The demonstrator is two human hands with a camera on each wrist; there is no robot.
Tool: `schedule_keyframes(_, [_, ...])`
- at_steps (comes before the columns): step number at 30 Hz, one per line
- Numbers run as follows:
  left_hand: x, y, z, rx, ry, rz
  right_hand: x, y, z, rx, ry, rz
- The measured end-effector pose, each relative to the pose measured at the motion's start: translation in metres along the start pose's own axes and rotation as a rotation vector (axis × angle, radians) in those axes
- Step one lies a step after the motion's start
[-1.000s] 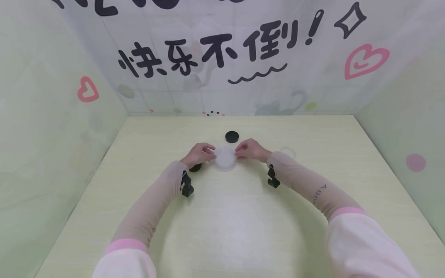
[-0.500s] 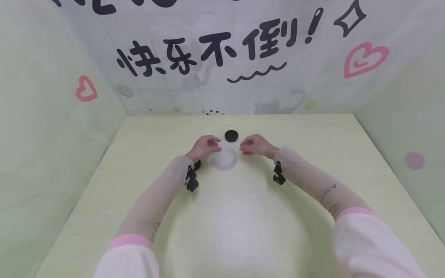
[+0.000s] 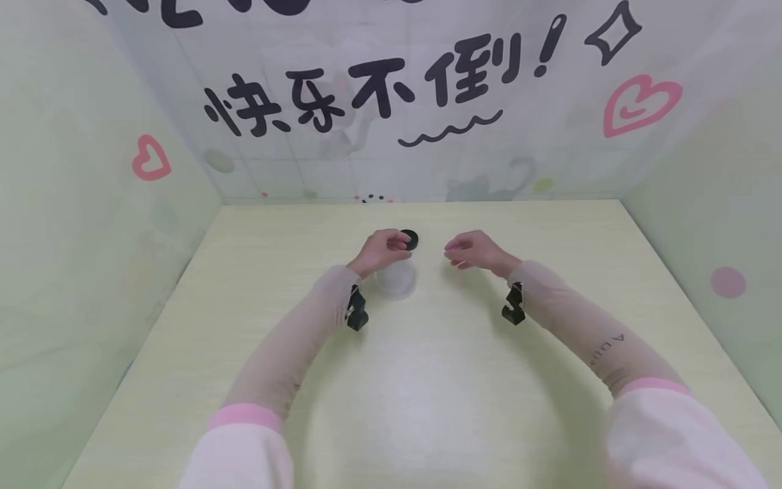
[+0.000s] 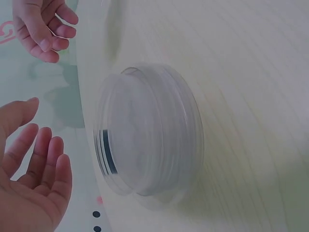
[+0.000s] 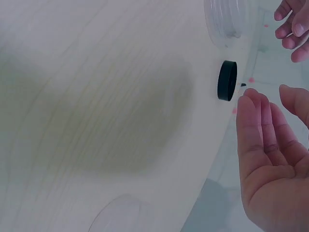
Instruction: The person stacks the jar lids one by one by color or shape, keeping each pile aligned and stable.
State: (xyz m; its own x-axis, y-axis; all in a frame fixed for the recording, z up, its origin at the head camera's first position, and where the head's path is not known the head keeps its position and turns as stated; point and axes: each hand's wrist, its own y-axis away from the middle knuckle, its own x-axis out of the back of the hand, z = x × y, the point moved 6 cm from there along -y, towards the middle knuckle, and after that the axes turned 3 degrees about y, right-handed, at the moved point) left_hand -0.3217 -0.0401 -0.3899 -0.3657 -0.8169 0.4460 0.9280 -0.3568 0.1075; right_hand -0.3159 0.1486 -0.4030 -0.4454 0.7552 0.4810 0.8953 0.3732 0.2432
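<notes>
A clear round plastic container (image 3: pixel 396 282) stands on the table between the hands; the left wrist view shows the container (image 4: pixel 154 135) close up. My left hand (image 3: pixel 383 251) hovers just behind it, fingers loosely bent and holding nothing. Behind that hand's fingertips lies a black round lid (image 3: pixel 413 239), partly covered; the right wrist view shows the lid (image 5: pixel 227 80) whole. Off to the right, my right hand (image 3: pixel 476 251) hangs in the air with relaxed fingers and nothing in them. In its wrist view, that right hand (image 5: pixel 275 159) has its palm showing.
A clear thin round piece (image 5: pixel 118 215) lies on the table at the lower edge of the right wrist view. The pale wooden table (image 3: pixel 421 394) is bordered by a printed fabric backdrop (image 3: pixel 391 156). Small black devices, such as the left one (image 3: pixel 357 309), are strapped to both wrists.
Both hands have come off the container. The left hand moved right and back toward the black lid; the right hand drew away to the right. A second black disc is now hidden behind the left arm.
</notes>
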Motion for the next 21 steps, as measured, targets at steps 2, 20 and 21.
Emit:
schedule_keyframes(2, [-0.006, -0.003, 0.004, -0.004, -0.003, -0.002, 0.009, 0.005, 0.002, 0.012, -0.015, 0.016])
schedule_keyframes(20, [-0.068, -0.026, 0.023, -0.053, -0.094, -0.029, 0.061, 0.041, 0.047, -0.047, -0.069, 0.194])
schedule_keyframes(21, [-0.073, -0.028, 0.024, -0.053, -0.097, -0.034, 0.063, 0.043, 0.049, -0.053, -0.065, 0.203])
